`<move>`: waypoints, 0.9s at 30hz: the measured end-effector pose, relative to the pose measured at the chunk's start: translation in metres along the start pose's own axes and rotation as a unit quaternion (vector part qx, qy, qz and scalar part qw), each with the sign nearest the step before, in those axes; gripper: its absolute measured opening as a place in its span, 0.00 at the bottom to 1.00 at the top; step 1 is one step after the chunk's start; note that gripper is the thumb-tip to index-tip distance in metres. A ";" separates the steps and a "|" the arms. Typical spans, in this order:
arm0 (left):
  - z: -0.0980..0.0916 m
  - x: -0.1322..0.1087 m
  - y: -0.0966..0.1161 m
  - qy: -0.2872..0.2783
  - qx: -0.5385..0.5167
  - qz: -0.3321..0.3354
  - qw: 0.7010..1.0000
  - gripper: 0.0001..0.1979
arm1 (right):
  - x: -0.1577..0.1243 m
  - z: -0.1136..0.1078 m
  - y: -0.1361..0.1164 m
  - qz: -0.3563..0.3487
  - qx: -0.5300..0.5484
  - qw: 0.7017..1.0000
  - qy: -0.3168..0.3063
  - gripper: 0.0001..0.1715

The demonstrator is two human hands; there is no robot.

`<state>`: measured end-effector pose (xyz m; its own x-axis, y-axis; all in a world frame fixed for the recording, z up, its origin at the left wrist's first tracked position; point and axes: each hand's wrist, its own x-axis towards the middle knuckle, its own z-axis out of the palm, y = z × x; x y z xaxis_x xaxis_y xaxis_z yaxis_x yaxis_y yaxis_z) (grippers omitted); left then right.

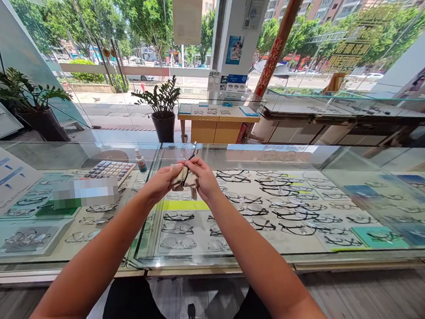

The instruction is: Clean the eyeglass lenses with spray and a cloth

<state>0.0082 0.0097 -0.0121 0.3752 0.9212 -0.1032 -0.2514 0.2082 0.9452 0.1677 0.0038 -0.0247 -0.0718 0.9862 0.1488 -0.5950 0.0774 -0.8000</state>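
Above the glass display counter (241, 153), both my hands are together on a pair of eyeglasses (188, 151) and a beige cloth (184, 179). One round lens sticks up past my fingers, and a dark temple shows across the cloth. My left hand (166, 177) is closed, pinching the cloth at its left side. Close beside it, my right hand (203, 176) is closed on the eyeglasses, thumb and fingers near the frame. The fingers partly cover the frame, so the exact grip points are hidden.
Rows of eyeglasses (245, 197) lie under the counter glass. A calculator (112, 170) and a small spray bottle (140, 161) stand on the left. Farther left is a printed sheet (2, 178). Beyond the counter are a potted plant (163, 119) and a wooden cabinet (213, 128).
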 end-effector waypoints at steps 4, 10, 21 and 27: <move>0.002 -0.001 0.002 0.018 -0.021 -0.011 1.000 0.39 | 0.001 0.000 0.001 0.002 -0.007 1.000 -0.005 0.21; 0.005 -0.005 0.004 -0.003 -0.011 -0.010 1.000 0.36 | -0.002 0.003 -0.002 0.014 -0.003 1.000 -0.017 0.20; 0.000 -0.006 0.002 -0.075 0.039 0.026 0.996 0.30 | 0.001 0.000 -0.006 0.033 -0.008 0.999 -0.013 0.15; 0.002 -0.006 0.001 -0.118 0.061 0.054 0.990 0.29 | 0.004 -0.007 -0.016 0.031 0.028 0.999 0.021 0.11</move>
<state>0.0077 0.0036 -0.0099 0.5526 0.8311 0.0627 -0.1976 0.0576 0.9786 0.1824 0.0076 -0.0156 -0.0765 0.9943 0.0740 -0.6349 0.0086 -0.7725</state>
